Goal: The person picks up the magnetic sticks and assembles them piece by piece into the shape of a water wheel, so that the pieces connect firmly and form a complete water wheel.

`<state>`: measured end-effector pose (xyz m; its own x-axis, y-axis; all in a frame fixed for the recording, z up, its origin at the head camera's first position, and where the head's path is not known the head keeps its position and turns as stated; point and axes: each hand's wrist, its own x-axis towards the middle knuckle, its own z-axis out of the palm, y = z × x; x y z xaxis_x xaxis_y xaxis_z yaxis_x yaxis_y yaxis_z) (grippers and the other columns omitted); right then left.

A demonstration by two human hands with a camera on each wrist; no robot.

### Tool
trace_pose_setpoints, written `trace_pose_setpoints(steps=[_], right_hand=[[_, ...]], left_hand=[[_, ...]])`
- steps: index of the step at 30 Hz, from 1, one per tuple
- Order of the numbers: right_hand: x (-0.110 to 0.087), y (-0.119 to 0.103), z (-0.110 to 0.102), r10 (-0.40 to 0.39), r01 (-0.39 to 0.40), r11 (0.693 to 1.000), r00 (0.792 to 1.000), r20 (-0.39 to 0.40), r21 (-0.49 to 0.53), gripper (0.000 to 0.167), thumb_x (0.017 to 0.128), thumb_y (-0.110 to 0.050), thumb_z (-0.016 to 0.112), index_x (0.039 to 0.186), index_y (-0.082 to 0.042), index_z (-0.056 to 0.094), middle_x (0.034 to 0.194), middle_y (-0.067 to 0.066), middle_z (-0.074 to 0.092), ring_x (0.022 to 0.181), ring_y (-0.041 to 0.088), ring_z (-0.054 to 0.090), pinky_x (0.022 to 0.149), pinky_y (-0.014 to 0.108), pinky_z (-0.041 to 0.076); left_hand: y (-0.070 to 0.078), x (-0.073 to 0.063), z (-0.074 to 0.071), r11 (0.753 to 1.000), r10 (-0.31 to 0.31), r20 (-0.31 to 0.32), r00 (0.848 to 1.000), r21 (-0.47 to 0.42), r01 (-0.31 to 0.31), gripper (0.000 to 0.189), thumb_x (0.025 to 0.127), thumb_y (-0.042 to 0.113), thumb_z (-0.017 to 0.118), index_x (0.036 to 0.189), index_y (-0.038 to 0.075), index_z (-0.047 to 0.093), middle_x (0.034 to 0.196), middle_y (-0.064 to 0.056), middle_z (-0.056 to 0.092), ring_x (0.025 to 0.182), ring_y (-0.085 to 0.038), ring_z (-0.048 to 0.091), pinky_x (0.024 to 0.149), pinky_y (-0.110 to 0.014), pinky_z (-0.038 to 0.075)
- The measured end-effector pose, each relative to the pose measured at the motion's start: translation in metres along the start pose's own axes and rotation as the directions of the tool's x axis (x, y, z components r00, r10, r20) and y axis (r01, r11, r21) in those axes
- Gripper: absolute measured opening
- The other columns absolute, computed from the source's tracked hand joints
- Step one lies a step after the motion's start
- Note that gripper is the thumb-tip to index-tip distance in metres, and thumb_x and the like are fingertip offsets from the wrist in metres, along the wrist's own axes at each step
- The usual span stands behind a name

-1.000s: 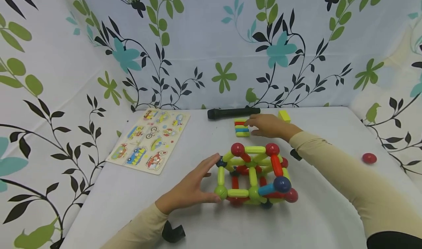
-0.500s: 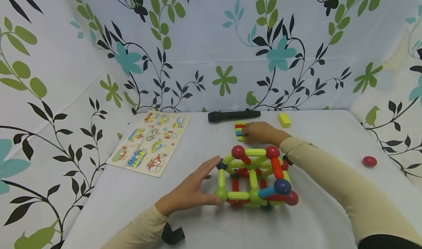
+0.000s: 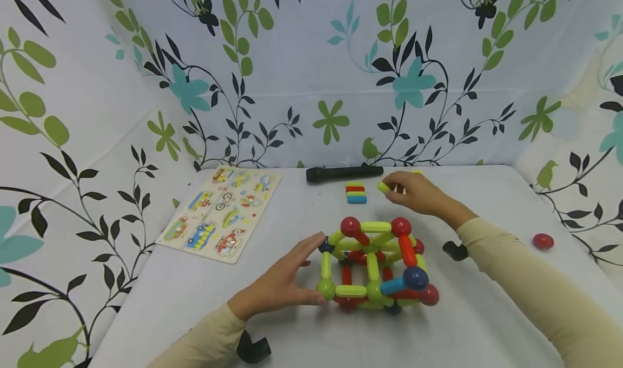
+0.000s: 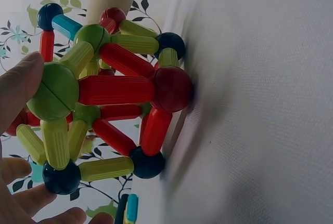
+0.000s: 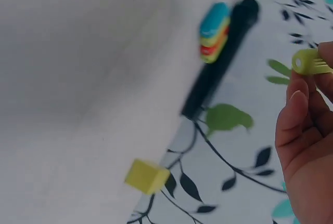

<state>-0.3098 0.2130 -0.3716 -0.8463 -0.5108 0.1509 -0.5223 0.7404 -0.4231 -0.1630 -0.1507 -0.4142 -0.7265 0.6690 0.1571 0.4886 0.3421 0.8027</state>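
A magnetic ball-and-stick structure (image 3: 372,260) stands on the table, built of red, green and blue balls joined by coloured sticks. My left hand (image 3: 282,281) holds its left side, thumb at a green ball (image 4: 53,91) and fingertips at a dark blue ball (image 4: 61,178). Beyond the structure, my right hand (image 3: 418,192) pinches a yellow-green magnetic stick (image 3: 383,187) between thumb and fingers, raised off the table. In the right wrist view one round end of that stick (image 5: 307,62) shows. Several loose sticks (image 3: 356,193) lie in a row left of the right hand.
A black microphone (image 3: 344,173) lies at the back edge. A wooden picture puzzle board (image 3: 221,211) lies at the left. A yellow block (image 5: 147,175) is partly hidden behind the right hand in the head view. A red oval piece (image 3: 543,241) lies at right, black pieces (image 3: 455,250) nearer.
My right hand has reached to the stick row, taken the nearest yellow-green stick and lifted it away to the right. The left hand and the structure have stayed in place.
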Motion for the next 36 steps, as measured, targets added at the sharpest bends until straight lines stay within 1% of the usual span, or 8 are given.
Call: trace_pose_setpoints(steps=[4,7,9,12,16,22,27,36], right_hand=[[-0.049,-0.013,-0.024,0.100,-0.094,0.991,0.993,-0.062,0.097,0.027,0.097,-0.023,0.068,0.121,-0.009,0.068,0.098,0.002,0.068,0.092,0.021,0.058,0.076,0.031,0.052],[-0.086,-0.025,-0.035,0.096,-0.081,0.987,0.990,-0.103,0.139,0.023,0.096,-0.022,0.071,0.117,-0.012,0.069,0.095,-0.002,0.068,0.089,0.017,0.058,0.073,0.026,0.051],[-0.110,-0.033,-0.037,0.039,-0.019,0.989,0.991,-0.132,0.147,0.021,0.093,-0.016,0.074,0.114,-0.016,0.070,0.091,-0.008,0.067,0.083,0.013,0.058,0.068,0.023,0.050],[-0.141,-0.043,-0.036,-0.094,0.119,0.979,0.984,-0.154,0.163,0.030,0.087,-0.005,0.078,0.114,-0.017,0.071,0.087,-0.014,0.066,0.076,0.007,0.056,0.060,0.021,0.048],[-0.168,-0.056,-0.027,-0.218,0.238,0.946,0.969,-0.112,0.218,0.039,0.084,0.000,0.080,0.116,-0.019,0.071,0.088,-0.017,0.066,0.073,0.002,0.055,0.056,0.020,0.048],[-0.178,-0.069,-0.013,-0.211,0.209,0.948,0.977,-0.017,0.239,0.035,0.088,-0.011,0.080,0.119,-0.024,0.070,0.091,-0.017,0.068,0.076,0.000,0.056,0.058,0.021,0.050],[-0.179,-0.074,-0.010,-0.224,0.221,0.951,0.975,-0.010,0.215,0.036,0.088,-0.010,0.079,0.119,-0.025,0.070,0.087,-0.019,0.065,0.072,-0.002,0.053,0.056,0.018,0.047],[-0.172,-0.082,-0.008,-0.282,0.276,0.945,0.959,0.012,0.173,0.034,0.089,-0.013,0.078,0.115,-0.032,0.067,0.097,-0.019,0.066,0.072,-0.005,0.052,0.057,0.018,0.049]], left_hand=[[0.001,-0.001,0.001,1.000,-0.009,-0.005,1.000,-0.006,0.009,0.105,0.083,0.035,0.086,0.163,0.035,0.017,0.168,0.008,0.021,0.150,-0.019,0.032,0.109,-0.046,0.046],[0.001,-0.001,0.002,1.000,-0.009,-0.008,1.000,-0.006,0.009,0.105,0.083,0.035,0.086,0.163,0.035,0.018,0.168,0.007,0.021,0.149,-0.019,0.033,0.109,-0.046,0.047],[0.001,-0.001,0.003,1.000,-0.010,-0.008,1.000,-0.008,0.010,0.104,0.084,0.035,0.086,0.163,0.035,0.018,0.168,0.007,0.021,0.149,-0.019,0.033,0.108,-0.046,0.047],[0.001,0.000,0.004,1.000,0.001,-0.009,1.000,-0.006,-0.001,0.105,0.083,0.033,0.086,0.163,0.034,0.017,0.168,0.007,0.021,0.150,-0.020,0.032,0.108,-0.046,0.047],[0.001,0.000,0.004,1.000,0.012,-0.012,1.000,0.003,-0.012,0.106,0.083,0.031,0.087,0.163,0.033,0.017,0.168,0.006,0.020,0.150,-0.021,0.031,0.108,-0.046,0.047],[0.001,0.001,0.005,1.000,-0.005,-0.014,1.000,0.004,0.005,0.105,0.083,0.032,0.086,0.162,0.035,0.018,0.168,0.008,0.019,0.151,-0.019,0.030,0.108,-0.045,0.047],[-0.001,0.002,0.005,1.000,0.012,-0.007,1.000,0.010,-0.012,0.106,0.083,0.031,0.086,0.163,0.034,0.017,0.169,0.007,0.019,0.151,-0.020,0.030,0.107,-0.045,0.048],[-0.002,0.002,0.005,1.000,0.024,-0.020,1.000,0.018,-0.024,0.107,0.082,0.031,0.087,0.163,0.034,0.017,0.168,0.007,0.020,0.150,-0.020,0.031,0.107,-0.044,0.048]])
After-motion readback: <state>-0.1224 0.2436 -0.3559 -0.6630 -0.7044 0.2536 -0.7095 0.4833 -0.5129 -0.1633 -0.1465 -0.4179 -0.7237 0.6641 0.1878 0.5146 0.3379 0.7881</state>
